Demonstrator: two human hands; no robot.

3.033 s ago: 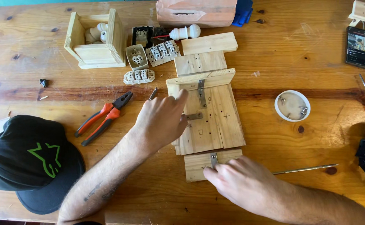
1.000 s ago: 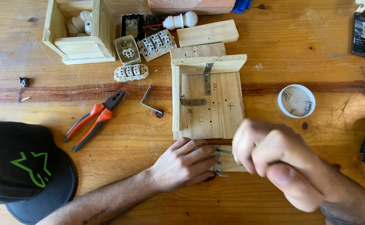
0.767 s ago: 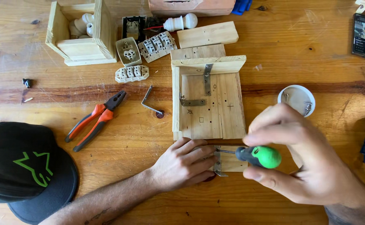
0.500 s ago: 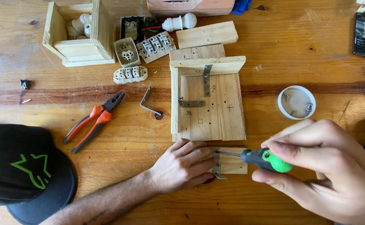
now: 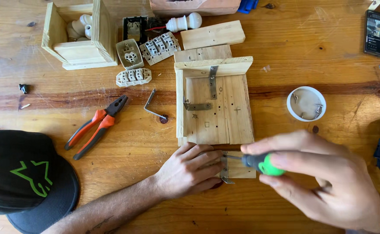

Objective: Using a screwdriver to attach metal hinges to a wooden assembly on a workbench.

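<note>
1. Wooden table (image 5: 328, 52), knotted orange-brown planks, filling the whole view and bearing every item below.
2. Black cap (image 5: 21, 177) with a green emblem, at the near left corner.
3. Right hand (image 5: 324, 182), fingers curled round the green-and-black handle of a screwdriver (image 5: 259, 164); the shaft points left, its tip at a small metal bracket (image 5: 224, 171).
4. Left hand (image 5: 190, 169), palm down, fingers pressed flat on the small wood block (image 5: 242, 170) that carries the bracket; it holds the block in place rather than gripping it.
5. Pale wooden board assembly (image 5: 218, 108), table centre, just beyond both hands: a flat panel with a raised left edge strip and a top rail, two metal brackets screwed on. The small block lies against its near edge.
6. Open wooden box (image 5: 79, 39), far left, holding white bulb-like parts.
7. Loose wood offcut (image 5: 213, 34), beyond the board assembly.
8. Pliers (image 5: 97, 128) with red-orange grips, left of the board, jaws shut.
9. Dark phone (image 5: 378, 28), far right.
10. White round lid (image 5: 306, 103), right of the board, with a few screws inside.
11. Beige electrical switch and socket modules (image 5: 144, 54), between box and offcut.
12. Loose angle bracket (image 5: 153, 106), between pliers and board.
</note>
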